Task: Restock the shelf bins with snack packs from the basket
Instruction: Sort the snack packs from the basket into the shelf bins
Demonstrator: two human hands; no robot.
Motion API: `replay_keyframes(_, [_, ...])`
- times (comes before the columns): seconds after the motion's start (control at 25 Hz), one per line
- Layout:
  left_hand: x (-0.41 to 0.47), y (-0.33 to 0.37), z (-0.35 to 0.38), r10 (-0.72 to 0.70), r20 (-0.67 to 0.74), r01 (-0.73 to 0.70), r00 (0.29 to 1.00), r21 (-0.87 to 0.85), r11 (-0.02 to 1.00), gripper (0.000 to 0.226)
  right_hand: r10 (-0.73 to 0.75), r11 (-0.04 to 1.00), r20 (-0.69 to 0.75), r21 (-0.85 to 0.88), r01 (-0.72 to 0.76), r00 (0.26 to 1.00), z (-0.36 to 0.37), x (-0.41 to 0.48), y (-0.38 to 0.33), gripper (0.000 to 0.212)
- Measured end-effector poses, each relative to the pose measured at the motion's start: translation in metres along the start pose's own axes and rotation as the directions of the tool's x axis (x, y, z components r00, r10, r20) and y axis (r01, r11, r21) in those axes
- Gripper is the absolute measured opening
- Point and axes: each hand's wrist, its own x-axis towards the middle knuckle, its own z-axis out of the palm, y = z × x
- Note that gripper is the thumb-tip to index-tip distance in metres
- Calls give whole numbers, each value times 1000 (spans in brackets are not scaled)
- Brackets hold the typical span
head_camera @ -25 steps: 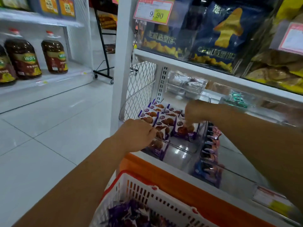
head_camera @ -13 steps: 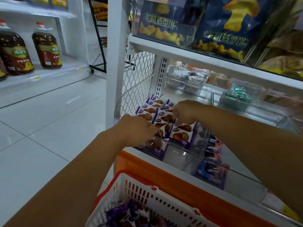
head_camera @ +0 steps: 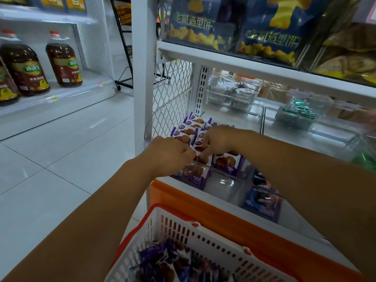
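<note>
A clear shelf bin (head_camera: 223, 174) at the left end of the low shelf holds purple-and-white waffle snack packs (head_camera: 228, 161) in rows. My left hand (head_camera: 168, 155) and my right hand (head_camera: 218, 141) meet over the bin's front half, fingers curled down onto one snack pack (head_camera: 200, 150) between them. Both hands pinch that pack at its edges. A white basket (head_camera: 203, 239) with a red rim sits below, near the bottom of the view, with several purple packs (head_camera: 162, 261) inside.
A neighbouring bin (head_camera: 262, 198) to the right holds dark blue packs. Bins of silver packs (head_camera: 232, 94) and green packs (head_camera: 299, 112) stand at the shelf's back. Blue biscuit bags (head_camera: 270, 31) fill the shelf above. Oil bottles (head_camera: 63, 60) line a shelf across the tiled aisle.
Both hands have drawn together over the front of the bin; the right hand moved left toward the left hand. The view tilted slightly downward.
</note>
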Motion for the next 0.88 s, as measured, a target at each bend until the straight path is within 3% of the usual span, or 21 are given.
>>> replay_keyframes(0.08, [-10, 4, 1, 6, -165, -33, 986, -163, 986, 40, -3, 988, -209, 150, 35, 978, -15, -30, -1, 43])
replay_keyframes(0.16, [-32, 12, 6, 39, -374, -101, 927, -149, 984, 38, 87, 899, -449, 421, 124, 889, -21, -75, -2, 31])
replay_keyframes(0.2, [-45, 17, 9, 54, -437, -133, 898, -152, 979, 37, 121, 817, -475, 546, 184, 871, -19, -102, -2, 23])
replay_keyframes(0.28, [-73, 29, 31, 42, -419, -139, 907, -205, 969, 30, 22, 650, -296, 730, 211, 955, -4, -154, -8, 16])
replay_keyframes(0.36, [-101, 36, 72, -16, -219, -34, 976, -222, 974, 24, -173, 648, 43, 757, 81, 984, 39, -176, -13, 16])
replay_keyframes(0.44, [-127, 39, 121, -90, 117, 117, 989, -248, 962, 24, -223, 786, 321, 618, -25, 920, 110, -171, -20, 25])
replay_keyframes(0.56, [-161, 37, 183, -88, 531, 222, 843, -194, 956, 26, -136, 887, 506, 445, -123, 852, 245, -153, -34, 35])
replay_keyframes(0.64, [-181, 37, 214, -75, 641, 223, 764, -153, 963, 27, -127, 875, 452, 470, -114, 883, 312, -159, -41, 47])
replay_keyframes(0.76, [-203, 40, 244, -82, 664, 183, 744, -84, 979, 34, -105, 910, 275, 414, -19, 956, 370, -174, -51, 77])
replay_keyframes(0.88, [-213, 44, 253, -100, 713, 131, 694, 12, 991, 53, -139, 961, 159, 259, 94, 977, 384, -181, -65, 73])
